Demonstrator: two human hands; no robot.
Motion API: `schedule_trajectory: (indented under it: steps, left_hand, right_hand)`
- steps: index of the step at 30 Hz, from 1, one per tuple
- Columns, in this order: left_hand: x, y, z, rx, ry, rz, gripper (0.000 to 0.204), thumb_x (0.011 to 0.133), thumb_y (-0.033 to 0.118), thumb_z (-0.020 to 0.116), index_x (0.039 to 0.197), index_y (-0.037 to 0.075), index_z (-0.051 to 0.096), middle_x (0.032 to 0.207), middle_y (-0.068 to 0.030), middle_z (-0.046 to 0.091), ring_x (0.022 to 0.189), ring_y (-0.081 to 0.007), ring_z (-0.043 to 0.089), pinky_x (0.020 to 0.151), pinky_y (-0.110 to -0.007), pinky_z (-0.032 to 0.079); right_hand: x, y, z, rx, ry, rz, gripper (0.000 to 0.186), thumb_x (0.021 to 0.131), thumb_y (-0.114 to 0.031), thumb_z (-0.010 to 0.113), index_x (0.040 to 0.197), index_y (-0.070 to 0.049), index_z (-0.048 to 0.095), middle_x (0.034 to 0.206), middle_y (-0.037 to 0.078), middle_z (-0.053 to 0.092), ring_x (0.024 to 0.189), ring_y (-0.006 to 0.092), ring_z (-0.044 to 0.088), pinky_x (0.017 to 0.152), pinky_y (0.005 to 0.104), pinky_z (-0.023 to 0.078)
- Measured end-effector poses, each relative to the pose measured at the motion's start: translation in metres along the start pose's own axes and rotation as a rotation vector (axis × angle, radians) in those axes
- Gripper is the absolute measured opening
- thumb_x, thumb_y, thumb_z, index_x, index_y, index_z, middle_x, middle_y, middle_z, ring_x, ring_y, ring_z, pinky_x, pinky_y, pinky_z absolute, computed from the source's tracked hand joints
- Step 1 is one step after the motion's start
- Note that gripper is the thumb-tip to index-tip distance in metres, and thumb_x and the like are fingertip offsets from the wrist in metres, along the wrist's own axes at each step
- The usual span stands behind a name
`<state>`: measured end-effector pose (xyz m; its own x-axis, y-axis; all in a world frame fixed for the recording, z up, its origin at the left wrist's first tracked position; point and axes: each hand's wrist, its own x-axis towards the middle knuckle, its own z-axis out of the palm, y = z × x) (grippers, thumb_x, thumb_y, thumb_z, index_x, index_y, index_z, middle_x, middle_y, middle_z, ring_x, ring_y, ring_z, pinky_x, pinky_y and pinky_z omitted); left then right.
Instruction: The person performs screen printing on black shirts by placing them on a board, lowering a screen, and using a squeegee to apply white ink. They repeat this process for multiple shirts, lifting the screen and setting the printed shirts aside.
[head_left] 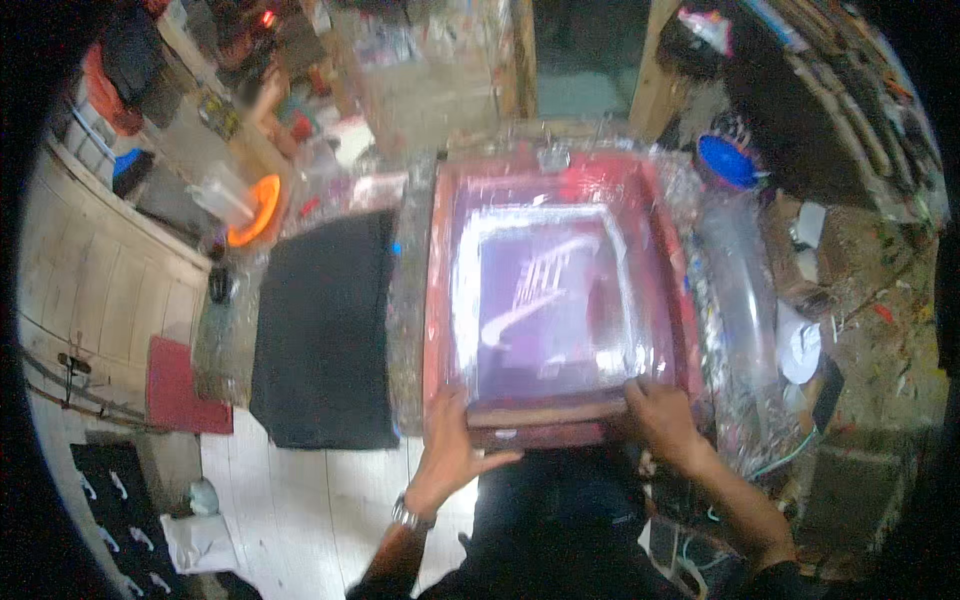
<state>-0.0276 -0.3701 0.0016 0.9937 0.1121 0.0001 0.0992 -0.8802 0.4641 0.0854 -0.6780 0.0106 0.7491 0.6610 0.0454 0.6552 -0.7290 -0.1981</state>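
Observation:
A screen printing frame (683,330) with reddish, ink-stained edges lies in front of me on the table. Its purple mesh carries a light design, with a bright white band around it. My left hand (447,448) grips the near left corner, fingers over the edge and thumb stretched along the near side. At the near right corner, my right hand (660,412) is closed on the frame edge with bent fingers. To the left of the frame lies a flat black cloth (325,330). What is under the frame is hidden.
An orange round lid or dish (255,211) stands at the far left of the table, a blue bowl (727,161) at the far right. Clear plastic (742,280) covers the right side. Black pieces with white marks (110,510) lie lower left. Another person's arm (266,100) shows upper left.

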Motion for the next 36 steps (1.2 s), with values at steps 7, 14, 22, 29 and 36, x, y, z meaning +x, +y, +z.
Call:
schedule_trajectory:
  steps: [7, 14, 22, 29, 36]
  left_hand:
    - [-0.050, -0.070, 0.029, -0.001, 0.263, -0.101, 0.138, 0.050, 0.057, 0.091, 0.155, 0.005, 0.018, 0.156, -0.0208, 0.034, 0.147, -0.0375, 0.026, 0.122, -0.058, 0.011]
    - [-0.045, -0.026, -0.029, -0.636, 0.594, -0.148, 0.146, 0.043, 0.056, 0.095, 0.155, 0.004, 0.016, 0.151, -0.0203, 0.039, 0.138, -0.0355, 0.041, 0.117, -0.054, 0.030]
    - [0.121, -0.012, -0.077, -0.975, 1.365, -0.042, 0.051, 0.095, 0.022, 0.064, 0.133, 0.000, 0.039, 0.133, -0.0148, 0.045, 0.118, -0.0266, 0.050, 0.102, -0.045, 0.043]
    - [0.351, -0.129, -0.019, 0.100, 0.565, 0.187, 0.041, 0.094, 0.019, 0.061, 0.129, 0.001, 0.052, 0.134, -0.0211, 0.053, 0.118, -0.0445, 0.054, 0.098, -0.049, 0.045]
    - [0.381, -0.087, -0.022, 0.146, 0.550, 0.418, 0.040, 0.090, 0.015, 0.064, 0.128, 0.004, 0.060, 0.141, -0.0168, 0.053, 0.130, -0.0429, 0.046, 0.106, -0.048, 0.042]
  right_hand:
    - [0.009, -0.068, 0.031, -0.045, 0.435, -0.015, 0.055, 0.078, -0.056, 0.072, 0.097, -0.005, 0.064, 0.094, 0.013, 0.059, 0.090, 0.0316, 0.057, 0.093, 0.0566, 0.035]
    - [0.009, -0.092, -0.025, -0.074, 0.662, -0.041, 0.064, 0.074, -0.069, 0.071, 0.084, -0.007, 0.062, 0.083, 0.010, 0.053, 0.081, 0.0267, 0.052, 0.088, 0.0509, 0.033]
    - [0.139, -0.081, -0.218, -0.266, 0.925, -0.173, 0.060, 0.077, -0.064, 0.073, 0.081, -0.005, 0.061, 0.074, 0.014, 0.057, 0.069, 0.0363, 0.054, 0.072, 0.0463, 0.043]
    - [0.231, -0.079, -0.347, -0.184, 0.660, -0.095, 0.073, 0.084, -0.070, 0.056, 0.092, 0.001, 0.072, 0.080, 0.028, 0.068, 0.084, 0.0465, 0.067, 0.077, 0.0527, 0.053]
    - [0.262, -0.057, -0.361, -0.125, 0.583, -0.019, 0.083, 0.080, -0.078, 0.054, 0.090, 0.001, 0.075, 0.080, 0.025, 0.070, 0.086, 0.0393, 0.070, 0.081, 0.0436, 0.052]
